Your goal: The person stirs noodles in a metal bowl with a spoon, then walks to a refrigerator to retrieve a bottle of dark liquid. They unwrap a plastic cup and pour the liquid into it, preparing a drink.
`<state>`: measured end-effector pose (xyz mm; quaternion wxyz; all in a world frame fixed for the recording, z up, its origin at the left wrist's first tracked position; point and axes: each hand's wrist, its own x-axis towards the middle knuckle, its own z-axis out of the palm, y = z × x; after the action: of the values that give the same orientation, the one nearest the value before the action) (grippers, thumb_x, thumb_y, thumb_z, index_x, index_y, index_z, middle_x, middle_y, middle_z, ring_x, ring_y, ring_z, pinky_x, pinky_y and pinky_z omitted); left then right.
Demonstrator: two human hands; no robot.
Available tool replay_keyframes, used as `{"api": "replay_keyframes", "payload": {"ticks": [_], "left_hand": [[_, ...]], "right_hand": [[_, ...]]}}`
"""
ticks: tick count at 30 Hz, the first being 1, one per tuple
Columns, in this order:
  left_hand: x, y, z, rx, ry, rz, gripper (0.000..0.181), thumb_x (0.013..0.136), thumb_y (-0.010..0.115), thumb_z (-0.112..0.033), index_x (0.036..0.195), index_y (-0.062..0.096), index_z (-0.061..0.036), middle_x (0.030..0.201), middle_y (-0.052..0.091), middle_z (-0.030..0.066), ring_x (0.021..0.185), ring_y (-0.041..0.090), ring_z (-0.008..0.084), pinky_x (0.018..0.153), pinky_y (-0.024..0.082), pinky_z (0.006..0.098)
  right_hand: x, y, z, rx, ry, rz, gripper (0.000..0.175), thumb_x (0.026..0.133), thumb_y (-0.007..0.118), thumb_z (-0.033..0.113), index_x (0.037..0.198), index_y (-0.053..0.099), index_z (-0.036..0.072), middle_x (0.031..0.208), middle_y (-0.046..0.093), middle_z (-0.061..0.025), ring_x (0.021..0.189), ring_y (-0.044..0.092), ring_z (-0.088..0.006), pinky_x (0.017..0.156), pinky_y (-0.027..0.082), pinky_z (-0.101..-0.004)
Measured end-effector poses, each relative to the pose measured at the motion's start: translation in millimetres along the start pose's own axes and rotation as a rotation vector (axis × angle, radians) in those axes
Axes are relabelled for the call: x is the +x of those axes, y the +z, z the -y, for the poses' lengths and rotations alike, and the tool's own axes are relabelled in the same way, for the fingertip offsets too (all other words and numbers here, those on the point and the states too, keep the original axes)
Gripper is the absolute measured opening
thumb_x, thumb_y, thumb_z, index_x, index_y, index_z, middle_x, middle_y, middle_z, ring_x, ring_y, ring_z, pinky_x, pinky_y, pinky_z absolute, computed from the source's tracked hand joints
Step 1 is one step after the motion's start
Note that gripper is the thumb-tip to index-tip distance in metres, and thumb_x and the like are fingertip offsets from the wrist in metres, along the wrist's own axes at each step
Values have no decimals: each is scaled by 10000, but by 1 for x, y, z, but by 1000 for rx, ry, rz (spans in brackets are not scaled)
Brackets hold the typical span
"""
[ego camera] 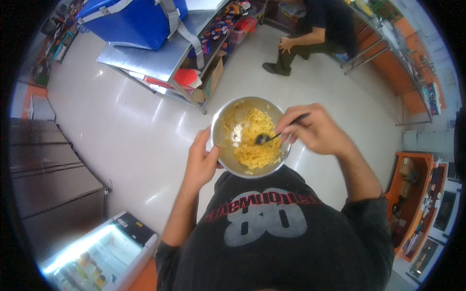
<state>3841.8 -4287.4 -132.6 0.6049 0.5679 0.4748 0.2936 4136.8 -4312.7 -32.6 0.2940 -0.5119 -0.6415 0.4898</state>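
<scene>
A round metal bowl point(222, 160) is held up in front of my torso, above the floor. Yellow noodles point(255, 154) lie in it, mostly towards its right and lower side. My left hand point(204, 160) grips the bowl's left rim, with the thumb on the rim and the fingers partly hidden under it. Over the right rim, my right hand point(315, 129) holds the handle of a black spoon point(263, 139), whose head is down among the noodles and slightly blurred.
A steel table point(145, 62) with a blue strapped bag point(127, 25) on it stands ahead to the left. Another person point(313, 40) sits at the upper right. Below left is a lit display cooler point(105, 254); an orange cabinet point(409, 203) stands at the right.
</scene>
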Motion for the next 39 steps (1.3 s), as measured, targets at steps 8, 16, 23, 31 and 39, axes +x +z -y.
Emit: {"api": "replay_keyframes", "payload": {"ticks": [8, 16, 23, 31, 39], "left_hand": [[7, -22, -15, 200, 75, 16, 501, 910, 530, 1, 1404, 477, 59, 1167, 555, 171, 823, 685, 214, 561, 586, 275], [13, -34, -16, 158, 40, 31, 497, 912, 528, 9, 1404, 476, 61, 1174, 553, 171, 832, 679, 213, 566, 587, 277], [19, -37, -11, 142, 55, 37, 489, 916, 525, 11, 1401, 480, 56, 1186, 549, 170, 863, 689, 221, 571, 609, 277], [22, -36, -12, 120, 55, -1, 498, 914, 532, 10, 1407, 480, 52, 1195, 541, 162, 865, 685, 212, 566, 606, 268], [23, -41, -20, 176, 88, 51, 540, 918, 540, 13, 1443, 425, 72, 1277, 496, 161, 830, 708, 199, 542, 615, 244]], "right_hand": [[26, 43, -37, 163, 13, -248, 172, 951, 548, -22, 1046, 690, -36, 1001, 720, -133, 930, 727, -191, 716, 611, -288], [9, 29, -3, 89, 65, -42, 161, 938, 550, -27, 992, 699, -51, 919, 722, -122, 812, 735, -184, 730, 610, -285], [8, 67, -30, 119, 39, -69, 130, 965, 588, 16, 1031, 680, -48, 1011, 714, -157, 904, 741, -226, 808, 614, -324], [34, 89, -69, 590, -1, -628, 213, 1041, 546, 109, 1154, 605, -62, 1093, 688, -177, 942, 736, -255, 772, 629, -315], [23, 58, -50, 45, -30, -440, 166, 1026, 519, 58, 1144, 585, -38, 968, 672, -147, 790, 711, -180, 645, 601, -264]]}}
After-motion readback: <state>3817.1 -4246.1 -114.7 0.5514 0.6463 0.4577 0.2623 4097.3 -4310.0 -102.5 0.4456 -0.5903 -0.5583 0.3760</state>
